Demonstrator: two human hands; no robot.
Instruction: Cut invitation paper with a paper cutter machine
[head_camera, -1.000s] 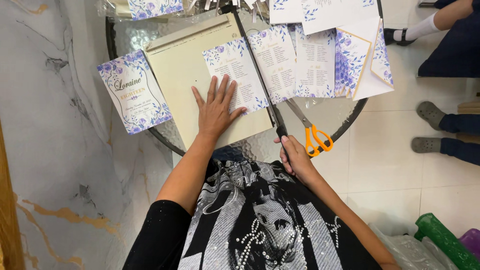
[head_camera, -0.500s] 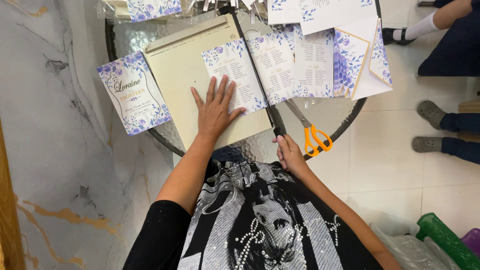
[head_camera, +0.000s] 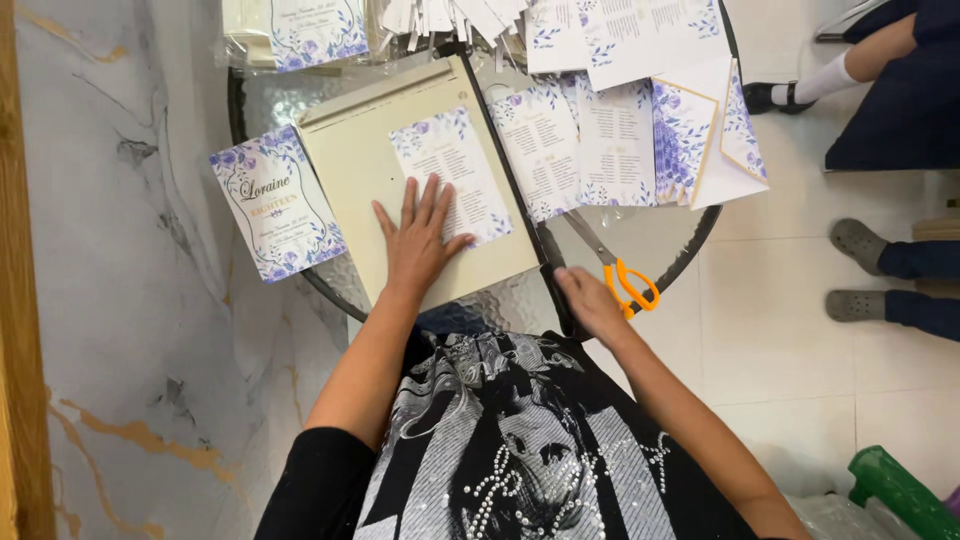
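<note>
A round glass table (head_camera: 300, 275) bears a cream paper cutter (head_camera: 360, 165), set square to the person so its black blade arm (head_camera: 515, 190) runs along the right edge, near to far. On the board lies a floral printed sheet (head_camera: 450, 170), its right margin against that cutting edge. The left hand (head_camera: 420, 240) lies flat and open on the sheet's near end, fingers spread, pinning it so it cannot slide. The right hand (head_camera: 590, 300) is closed around the arm's near handle. Just right of it, orange-handled scissors (head_camera: 620, 275) lie. A floral cover card (head_camera: 275, 205) overhangs the table's left rim.
</note>
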